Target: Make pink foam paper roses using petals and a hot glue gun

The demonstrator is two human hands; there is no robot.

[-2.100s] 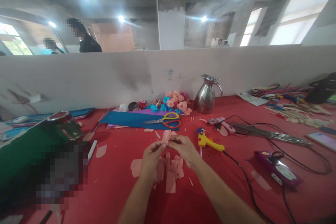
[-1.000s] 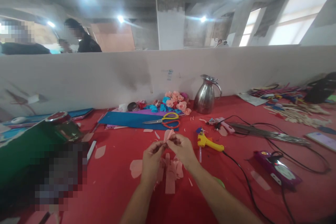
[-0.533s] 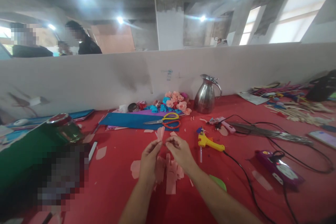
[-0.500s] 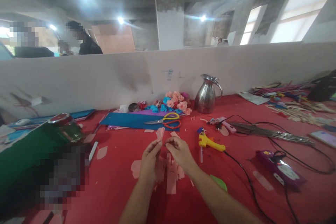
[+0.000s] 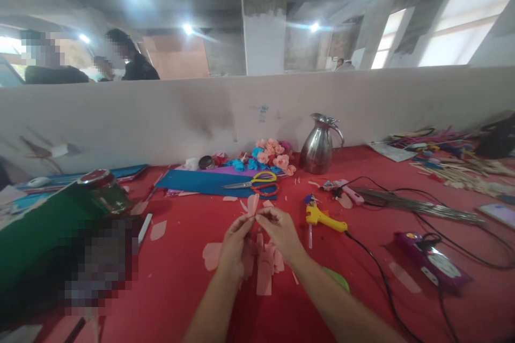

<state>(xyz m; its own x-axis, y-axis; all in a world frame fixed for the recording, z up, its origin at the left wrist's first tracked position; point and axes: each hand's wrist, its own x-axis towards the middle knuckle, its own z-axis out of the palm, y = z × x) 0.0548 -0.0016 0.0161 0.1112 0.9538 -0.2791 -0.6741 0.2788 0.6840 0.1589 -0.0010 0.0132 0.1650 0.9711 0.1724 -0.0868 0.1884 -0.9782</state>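
Left hand [image 5: 235, 238], one: fingers pinched closed on one pink petal [image 5: 252, 204], centre of frame. Right hand [image 5: 282, 231], one: fingertips drawn together just beside it; whether they grip it, I cannot tell. Scissors [image 5: 266, 177], one pair, above centre. Glue gun [image 5: 328, 220], one, yellow, right of centre. Jug [image 5: 317, 149], one. Petal: thin, papery, round-topped. Loose pink pieces [image 5: 264, 277]: flat, lower centre, partly hidden behind the left hand. Jug: shiny metal, bulging, near bunched ruffled flowers [image 5: 281, 161].
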